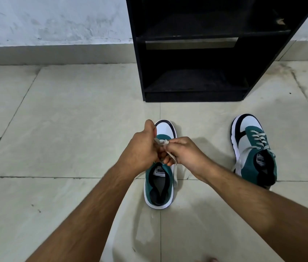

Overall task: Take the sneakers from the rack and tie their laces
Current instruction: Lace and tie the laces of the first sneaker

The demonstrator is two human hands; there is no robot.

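Pale glazed tiles [64,129] with thin dark grout lines carry everything we see, and nearest to us our two bare forearms reach forward over them. Just beyond the wrists stands the near sneaker [159,188], heel toward us and toe pointing away, its upper teal, its sole white, its lining black. On its tongue a white label reads "puma", seen upside down from where we look. Over that tongue our hands meet: our left hand [141,152] is curled closed with a pale grey lace [161,142] pinched in it, and our right hand [185,152] is closed too, fingers clamped on the same lace, a strand of which runs down between the two hands. The knuckles of the two hands touch or nearly touch; we cannot tell how far the knot is formed, since the fingers cover it. The white toe cap with its dark rim shows past the left hand. Off to the right, well apart from the first, the second sneaker [254,148] lies on the floor tilted a little, its grey laces threaded through the eyelets, and the same "puma" label shows on its tongue. Farther on stands the black rack [194,91], its shelves bare, against a scuffed whitish wall [55,19] with a grey skirting.
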